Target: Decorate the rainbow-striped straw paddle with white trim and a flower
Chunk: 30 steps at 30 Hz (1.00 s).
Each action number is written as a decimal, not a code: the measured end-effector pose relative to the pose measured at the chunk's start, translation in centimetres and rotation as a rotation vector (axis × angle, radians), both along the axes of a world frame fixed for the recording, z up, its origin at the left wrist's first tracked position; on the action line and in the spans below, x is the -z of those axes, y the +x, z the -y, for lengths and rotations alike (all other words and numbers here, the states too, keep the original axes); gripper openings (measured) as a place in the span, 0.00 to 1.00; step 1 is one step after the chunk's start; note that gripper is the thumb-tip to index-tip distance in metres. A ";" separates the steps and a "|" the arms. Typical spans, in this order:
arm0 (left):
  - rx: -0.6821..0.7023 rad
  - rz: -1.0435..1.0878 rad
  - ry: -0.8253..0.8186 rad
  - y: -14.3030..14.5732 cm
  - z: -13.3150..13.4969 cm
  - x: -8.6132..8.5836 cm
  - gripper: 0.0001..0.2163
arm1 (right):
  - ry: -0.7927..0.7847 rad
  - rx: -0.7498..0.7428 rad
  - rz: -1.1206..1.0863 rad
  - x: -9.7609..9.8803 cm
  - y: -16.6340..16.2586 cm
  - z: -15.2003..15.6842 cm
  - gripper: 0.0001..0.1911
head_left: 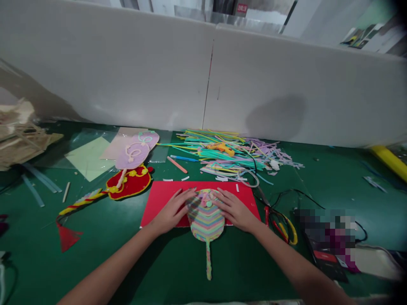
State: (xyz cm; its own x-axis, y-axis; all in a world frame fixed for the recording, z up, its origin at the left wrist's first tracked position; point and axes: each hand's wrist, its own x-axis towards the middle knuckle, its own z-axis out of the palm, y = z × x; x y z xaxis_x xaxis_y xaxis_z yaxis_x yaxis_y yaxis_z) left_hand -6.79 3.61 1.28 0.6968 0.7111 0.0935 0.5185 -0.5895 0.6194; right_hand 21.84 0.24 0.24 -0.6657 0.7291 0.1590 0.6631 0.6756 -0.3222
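A round hand fan (207, 222) with pastel zigzag stripes lies over a red board (159, 199), its twisted handle pointing toward me. Small pink and green pieces (208, 199) sit near the fan's top. My left hand (176, 208) rests at the fan's left edge with its fingers stretched out. On the other side, the spread fingers of my right hand (233, 207) lie over the fan's upper right edge. Between my two hands, most of the fan's face shows. Both hands look flat, not wrapped round anything.
Pipe cleaners (190, 144) in many colours heap behind the board, with an orange glue gun (222, 148) on them. Left are a red fan (129, 183) with a tassel and a purple fan (136, 152). Pliers (286, 228), cables and a phone-like item (327, 262) lie right.
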 end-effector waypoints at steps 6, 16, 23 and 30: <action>-0.158 0.005 0.064 3.5 -1.1 -1.7 0.22 | -0.039 0.310 -0.291 0.2 0.5 1.3 0.24; -0.288 -0.233 0.258 12.0 -2.7 -0.2 0.25 | -0.064 0.569 -0.482 -0.3 1.3 4.7 0.21; -0.263 -0.267 0.268 12.1 -2.8 1.7 0.25 | -0.074 0.649 -0.535 -0.1 1.6 6.0 0.20; -0.280 -0.270 0.291 12.4 -2.5 1.7 0.24 | -0.110 0.699 -0.599 1.0 0.0 6.0 0.19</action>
